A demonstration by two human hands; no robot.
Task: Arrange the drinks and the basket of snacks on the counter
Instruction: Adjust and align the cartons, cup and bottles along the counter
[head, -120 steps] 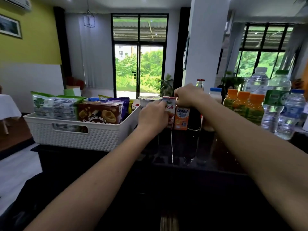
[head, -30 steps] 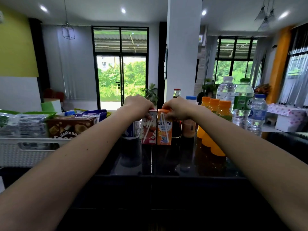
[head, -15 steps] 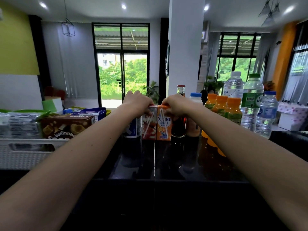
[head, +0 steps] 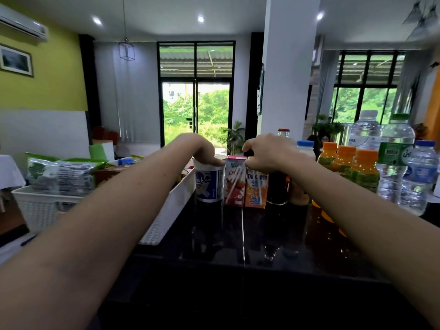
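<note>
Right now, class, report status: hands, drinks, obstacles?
Left hand on white cup. Right hand on orange carton. Pink carton between them, basket left. Nothing blocking.

Both forearms are bare from the lower frame edge to the wrists, with no sleeve, cuff or glove showing. The left hand [head: 202, 151] carries no ring, watch or bracelet that can be seen. The right hand [head: 269, 152] is likewise plain, its wrist unadorned. The fingers [head: 248, 145] show short nails, though details are too small to tell. No clothing is visible.
</note>
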